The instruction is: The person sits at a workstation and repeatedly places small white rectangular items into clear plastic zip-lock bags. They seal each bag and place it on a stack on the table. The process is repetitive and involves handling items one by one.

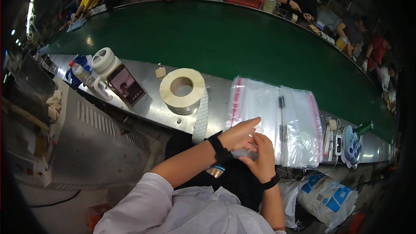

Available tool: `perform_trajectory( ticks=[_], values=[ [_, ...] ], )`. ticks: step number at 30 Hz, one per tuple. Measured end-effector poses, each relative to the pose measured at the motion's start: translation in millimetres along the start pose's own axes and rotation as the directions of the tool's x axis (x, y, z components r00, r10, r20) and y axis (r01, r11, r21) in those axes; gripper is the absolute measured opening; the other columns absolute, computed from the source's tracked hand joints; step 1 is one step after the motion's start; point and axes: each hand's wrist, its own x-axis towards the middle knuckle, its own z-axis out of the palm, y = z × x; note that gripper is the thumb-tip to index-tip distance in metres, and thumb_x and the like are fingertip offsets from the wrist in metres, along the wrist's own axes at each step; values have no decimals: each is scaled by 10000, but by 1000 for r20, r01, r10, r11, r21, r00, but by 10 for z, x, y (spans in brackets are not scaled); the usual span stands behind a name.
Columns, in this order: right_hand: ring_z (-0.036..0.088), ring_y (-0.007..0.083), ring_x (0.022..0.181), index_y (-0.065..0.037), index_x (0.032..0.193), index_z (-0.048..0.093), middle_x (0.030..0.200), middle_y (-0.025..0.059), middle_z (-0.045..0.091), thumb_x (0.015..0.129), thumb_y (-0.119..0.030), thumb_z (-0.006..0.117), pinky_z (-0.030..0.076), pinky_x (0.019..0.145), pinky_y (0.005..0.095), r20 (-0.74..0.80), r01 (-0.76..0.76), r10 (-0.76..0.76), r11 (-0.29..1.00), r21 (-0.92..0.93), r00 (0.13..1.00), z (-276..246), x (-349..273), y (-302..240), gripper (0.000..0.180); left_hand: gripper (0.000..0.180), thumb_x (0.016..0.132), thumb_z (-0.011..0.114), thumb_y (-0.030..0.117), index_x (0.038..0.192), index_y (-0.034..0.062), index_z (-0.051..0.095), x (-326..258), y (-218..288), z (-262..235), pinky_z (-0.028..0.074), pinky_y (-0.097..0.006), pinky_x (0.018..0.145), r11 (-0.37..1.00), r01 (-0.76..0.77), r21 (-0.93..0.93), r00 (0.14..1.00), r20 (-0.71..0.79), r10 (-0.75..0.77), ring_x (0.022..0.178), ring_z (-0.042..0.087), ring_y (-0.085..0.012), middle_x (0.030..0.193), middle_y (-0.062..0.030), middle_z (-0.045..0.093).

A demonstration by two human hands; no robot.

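Note:
Over the near left part of a stack of clear plastic zip bags (299,121), my two hands meet close together. My left hand (241,136) has its thumb stretched out and its fingers curled in toward the other hand. My right hand (262,156) is bent, thumb and fingertips drawn toward the left fingers. A bit of see-through plastic shows under and between them; whether it is a separate piece or part of a bag cannot be made out. To the left stands a roll of white labels (186,99), its loose strip hanging over the table edge near my left wrist.
A phone (125,84) leans against a white jug (105,64) left of the roll. Beyond the metal table runs a green conveyor belt (208,30), with several people at its far side. Blue sandals (350,145) and small items lie at right. A packed plastic sack (329,197) is below.

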Motion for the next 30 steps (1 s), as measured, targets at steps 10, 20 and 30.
perform_trajectory(
  ticks=[10,20,30],
  values=[
    [584,196,671,-22,832,628,726,55,592,810,-90,584,460,615,299,103,-214,197,957,196,975,189,91,168,84,298,920,487,235,1139,33,477,-1475,-419,-925,505,-326,723,879,-451,158,703,-544,458,888,612,-234,1104,-130,565],
    [502,77,616,-95,853,545,747,1,547,897,-229,520,348,511,190,-266,-413,856,459,786,444,-1043,-583,1363,144,337,840,598,191,1099,-17,539,-1113,-849,-1759,424,-271,790,761,-246,601,707,-426,565,951,524,-144,1074,-122,560],
    [540,234,897,4,1019,530,1003,107,556,831,-42,531,435,787,314,-179,-348,380,919,187,907,-284,-497,76,194,178,939,455,215,953,46,506,-1249,-672,-859,499,-250,635,980,-107,168,965,-222,144,709,610,-130,830,-66,607]
  ],
)
